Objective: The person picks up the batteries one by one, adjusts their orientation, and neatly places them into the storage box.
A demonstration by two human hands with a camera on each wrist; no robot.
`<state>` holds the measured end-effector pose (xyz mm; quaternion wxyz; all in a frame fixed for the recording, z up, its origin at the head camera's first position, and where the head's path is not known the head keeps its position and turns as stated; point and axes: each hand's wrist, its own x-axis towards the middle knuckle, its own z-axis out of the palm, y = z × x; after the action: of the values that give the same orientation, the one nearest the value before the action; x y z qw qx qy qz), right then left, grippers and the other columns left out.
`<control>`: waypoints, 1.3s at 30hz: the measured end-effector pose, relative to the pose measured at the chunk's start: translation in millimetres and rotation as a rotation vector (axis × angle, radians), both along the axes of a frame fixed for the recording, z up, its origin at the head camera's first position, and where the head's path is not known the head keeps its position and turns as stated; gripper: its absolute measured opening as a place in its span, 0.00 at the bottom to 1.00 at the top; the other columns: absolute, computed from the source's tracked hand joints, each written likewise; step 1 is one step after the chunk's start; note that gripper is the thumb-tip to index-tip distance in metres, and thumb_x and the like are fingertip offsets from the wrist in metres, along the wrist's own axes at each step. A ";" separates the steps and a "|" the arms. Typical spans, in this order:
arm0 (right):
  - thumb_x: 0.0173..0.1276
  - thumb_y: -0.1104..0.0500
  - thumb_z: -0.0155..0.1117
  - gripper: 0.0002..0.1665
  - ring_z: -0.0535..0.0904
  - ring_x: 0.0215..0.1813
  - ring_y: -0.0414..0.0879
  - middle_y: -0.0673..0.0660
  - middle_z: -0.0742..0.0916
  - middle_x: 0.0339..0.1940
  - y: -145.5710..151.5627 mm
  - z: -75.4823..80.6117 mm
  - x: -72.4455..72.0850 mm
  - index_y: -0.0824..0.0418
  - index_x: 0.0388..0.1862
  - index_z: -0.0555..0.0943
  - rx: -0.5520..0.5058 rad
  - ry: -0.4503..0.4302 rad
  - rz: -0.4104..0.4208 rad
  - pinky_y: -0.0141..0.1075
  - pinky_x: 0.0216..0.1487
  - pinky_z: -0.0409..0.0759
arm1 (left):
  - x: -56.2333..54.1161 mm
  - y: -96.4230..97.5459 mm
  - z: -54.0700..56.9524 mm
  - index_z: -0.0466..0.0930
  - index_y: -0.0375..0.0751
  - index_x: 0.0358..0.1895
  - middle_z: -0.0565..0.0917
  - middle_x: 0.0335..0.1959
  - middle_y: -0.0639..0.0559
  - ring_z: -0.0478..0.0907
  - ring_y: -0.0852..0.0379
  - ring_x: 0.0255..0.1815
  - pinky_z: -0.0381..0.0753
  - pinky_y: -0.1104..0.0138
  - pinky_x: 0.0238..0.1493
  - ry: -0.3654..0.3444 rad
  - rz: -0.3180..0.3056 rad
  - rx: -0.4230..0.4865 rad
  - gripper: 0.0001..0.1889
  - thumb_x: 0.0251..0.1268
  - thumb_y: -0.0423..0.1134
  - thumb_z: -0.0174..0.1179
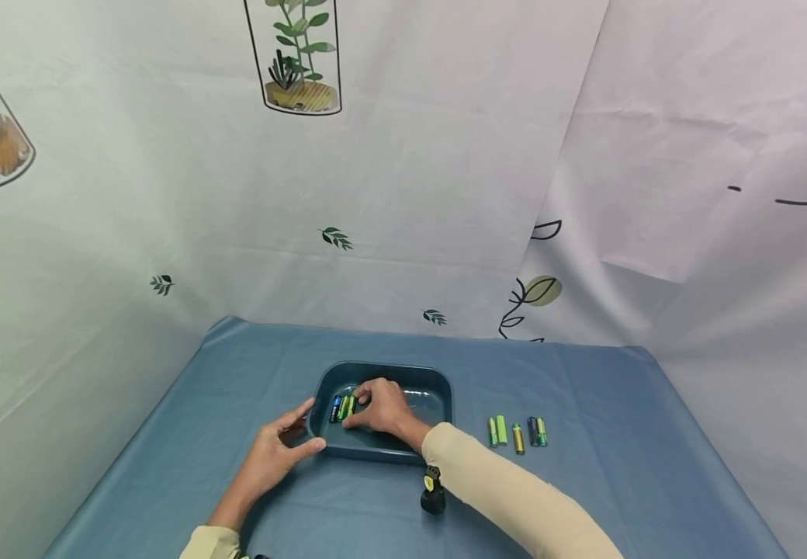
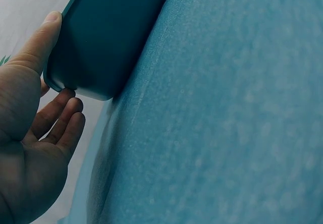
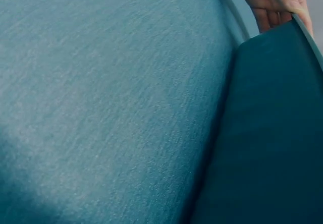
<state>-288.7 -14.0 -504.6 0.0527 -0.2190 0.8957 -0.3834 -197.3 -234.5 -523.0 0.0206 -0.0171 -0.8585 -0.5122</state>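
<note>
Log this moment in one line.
left hand: holding tray corner | right hand: pinching green battery inside tray | outside tray: five batteries on blue cloth

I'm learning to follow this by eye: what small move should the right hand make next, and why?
Probably ease the right hand off the rightmost green battery in the tray: it appears to lie beside another green battery and a blue one, and the left hand holds the tray's corner.
</note>
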 end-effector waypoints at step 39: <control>0.63 0.47 0.78 0.30 0.79 0.39 0.43 0.57 0.87 0.47 64.8 45.4 21.0 0.58 0.61 0.85 -0.227 0.126 0.035 0.34 0.36 0.80 | 0.5 0.6 -1.6 0.68 0.45 0.77 0.69 0.76 0.41 0.76 0.42 0.67 0.78 0.50 0.67 -0.010 0.006 0.021 0.41 0.60 0.44 0.75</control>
<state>-267.7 50.8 -459.2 -0.0224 -0.2627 0.8442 -0.4667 -196.9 -233.9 -524.6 0.0179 -0.0116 -0.8532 -0.5212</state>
